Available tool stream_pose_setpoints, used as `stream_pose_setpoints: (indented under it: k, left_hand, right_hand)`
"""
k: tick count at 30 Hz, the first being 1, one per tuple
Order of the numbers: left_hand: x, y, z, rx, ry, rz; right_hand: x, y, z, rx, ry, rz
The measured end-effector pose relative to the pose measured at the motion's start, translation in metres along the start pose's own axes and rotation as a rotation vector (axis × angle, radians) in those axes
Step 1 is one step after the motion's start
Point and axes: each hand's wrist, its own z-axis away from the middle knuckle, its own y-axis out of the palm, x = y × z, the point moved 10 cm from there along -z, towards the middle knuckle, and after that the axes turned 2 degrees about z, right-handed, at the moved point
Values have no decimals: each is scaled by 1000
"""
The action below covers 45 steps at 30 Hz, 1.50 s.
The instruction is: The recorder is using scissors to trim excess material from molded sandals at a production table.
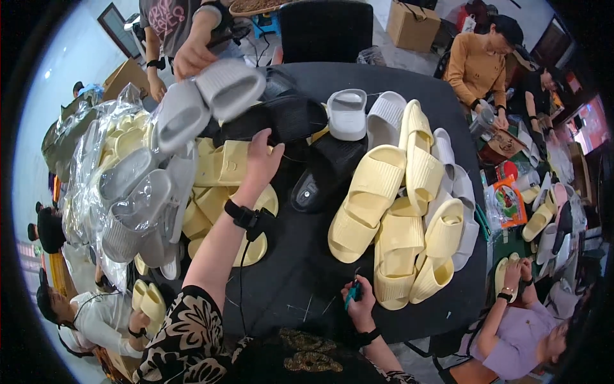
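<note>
My left hand (261,160) reaches across the table, thumb and forefinger apart. Its fingertips are at the edge of a black slipper (281,118), and a pale yellow slipper (220,163) lies just left of it. Low on the right, my right hand (361,306) is closed round small teal-handled snips (352,292) with the tip pointing away from me. Beside that hand several yellow slippers (368,205) lie piled with grey ones (386,118). Between the hands, farther back, lies another black slipper (316,179). Across the table, another person's hand (194,59) holds a pair of grey slippers (229,89).
Clear plastic bags (137,185) packed with grey and yellow slippers crowd the left side. Cut thread ends lie on the dark table (288,288) near me. A black chair (327,29) stands at the far edge. Co-workers sit on both sides, with a cardboard box (412,27) behind.
</note>
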Motion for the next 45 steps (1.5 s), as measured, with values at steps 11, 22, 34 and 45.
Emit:
stream_pose_setpoints:
  k: [11,22,34,45]
  left_hand:
    - [-51,39,45,-70,-311,-2]
    - [-138,62,53,101,-361,979]
    - [-248,89,82,326,16,840]
    - [-321,60,80,278,301,1044]
  right_hand:
    - [0,-7,-3,-50,41,79]
    - [12,-10,-6,9,9,87]
    - [-27,0,2,-18,186,-177]
    - [-3,-7,0,-47,-47,63]
